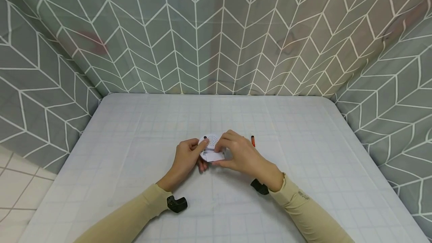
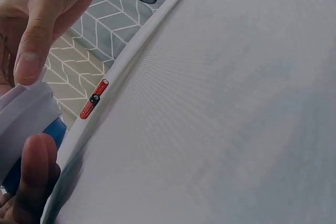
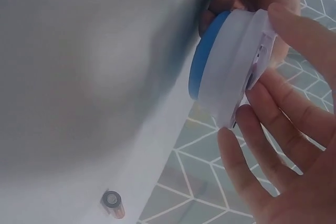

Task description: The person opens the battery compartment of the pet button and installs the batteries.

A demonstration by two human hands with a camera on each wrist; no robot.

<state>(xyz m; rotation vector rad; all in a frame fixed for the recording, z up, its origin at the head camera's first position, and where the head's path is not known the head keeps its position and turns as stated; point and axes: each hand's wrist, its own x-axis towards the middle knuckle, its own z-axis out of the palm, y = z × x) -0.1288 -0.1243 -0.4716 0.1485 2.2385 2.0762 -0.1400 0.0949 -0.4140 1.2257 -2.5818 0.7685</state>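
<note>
A round white device [image 1: 210,138] with a blue underside [image 3: 210,51] and a patch of small holes is held above the table. My left hand [image 1: 187,156] grips its left edge, thumb on the face, fingers underneath. On its near half, a flat white battery cover [image 1: 213,156] sits tilted over an opening. My right hand [image 1: 241,153] pinches this cover between thumb and fingertips. In the right wrist view, the cover [image 3: 264,51] stands partly away from the body, with a gap along its edge. The inside of the opening is mostly hidden.
Two red batteries [image 2: 94,99] lie end to end on the table beyond the right hand; a battery [image 1: 253,141] also shows there in the head view. A white cloth covers the table [image 1: 135,130]. Grey patterned curtains [image 1: 209,40] hang at the back and sides.
</note>
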